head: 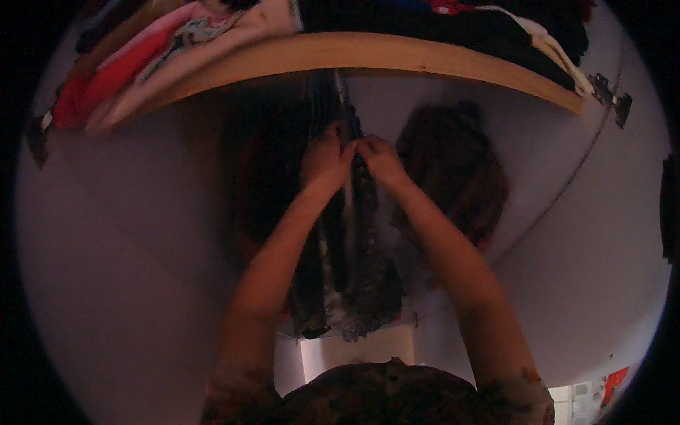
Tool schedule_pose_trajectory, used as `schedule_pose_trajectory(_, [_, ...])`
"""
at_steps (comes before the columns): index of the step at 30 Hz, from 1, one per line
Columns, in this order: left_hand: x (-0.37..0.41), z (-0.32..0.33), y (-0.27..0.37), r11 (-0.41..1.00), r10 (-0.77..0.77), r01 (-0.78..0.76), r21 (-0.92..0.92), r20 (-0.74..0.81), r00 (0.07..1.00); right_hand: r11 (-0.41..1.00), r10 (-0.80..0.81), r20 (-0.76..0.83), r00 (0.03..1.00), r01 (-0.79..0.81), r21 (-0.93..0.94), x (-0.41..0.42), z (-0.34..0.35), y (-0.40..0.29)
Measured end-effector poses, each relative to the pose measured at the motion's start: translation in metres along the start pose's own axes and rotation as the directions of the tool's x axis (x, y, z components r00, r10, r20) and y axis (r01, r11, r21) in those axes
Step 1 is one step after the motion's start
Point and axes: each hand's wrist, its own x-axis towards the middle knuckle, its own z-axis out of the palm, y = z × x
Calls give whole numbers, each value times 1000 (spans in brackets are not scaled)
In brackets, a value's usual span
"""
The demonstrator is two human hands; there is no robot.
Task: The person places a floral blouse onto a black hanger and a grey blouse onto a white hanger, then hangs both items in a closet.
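Several dark garments (334, 239) hang in a closet below a wooden shelf, in dim light. Both my hands are raised among them at about the middle of the view. My left hand (328, 162) is at the upper part of a hanging dark garment (366, 196), its thumb pointing towards the other hand. Close by on the right, my right hand (381, 160) pinches the same garment with bent fingers. The fingertips of the two hands almost meet. Shadow hides the finer folds and what lies behind my fingers.
Overhead, the pale wooden shelf edge (372, 50) spans the closet. Red cloth (127, 74), pink cloth (212, 58) and black cloth (451, 26) are piled on it. Another dark garment (451, 170) hangs to the right. Plain walls (117, 239) stand at both sides.
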Motion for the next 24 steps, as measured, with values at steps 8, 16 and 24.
schedule_pose_trajectory(8, [-7, -11, 7, 998, -41, 38, 45, 50, 998, 849, 68, -253, 965, -189, -493, -16, -128, 45])
schedule_pose_trajectory(16, [-8, -1, 21, 983, 7, -22, 184, 80, 997, 439, -184, -177, 967, -81, -895, -12, -166, 18])
schedule_pose_trajectory(24, [-34, 20, 37, 937, 249, -262, 232, 85, 965, 647, -104, 342, 934, 325, -690, 47, -20, 2])
